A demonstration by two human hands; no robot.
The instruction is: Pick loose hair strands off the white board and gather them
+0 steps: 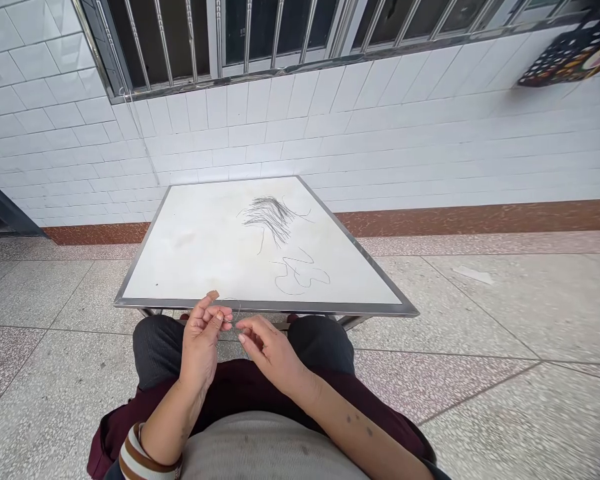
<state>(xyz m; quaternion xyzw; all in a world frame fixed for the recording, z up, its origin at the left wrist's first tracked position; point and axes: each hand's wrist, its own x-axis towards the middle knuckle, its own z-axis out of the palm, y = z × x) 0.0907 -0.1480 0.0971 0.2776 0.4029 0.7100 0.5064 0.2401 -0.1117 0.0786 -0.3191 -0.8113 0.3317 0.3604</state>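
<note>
My left hand (200,350) is raised just off the near edge of the table, thumb and a finger pinched together on a thin dark strand (239,309). A tan wrap covers one of its fingertips. Close beside it, my right hand (275,353) pinches at the same strand, which loops up between the two hands. Whether it is thread or fine wire I cannot tell. On the white table (180,263) lies a bundle of short dark strands (270,215). Nearer me, a few longer curly strands (300,272) lie loose.
Behind the table stands a white tiled wall (260,137) with a barred window (275,33). A patterned bag (570,60) hangs at upper right. My knees (323,343) are at the table's metal edge. A white scrap (473,274) lies on the speckled floor (480,320).
</note>
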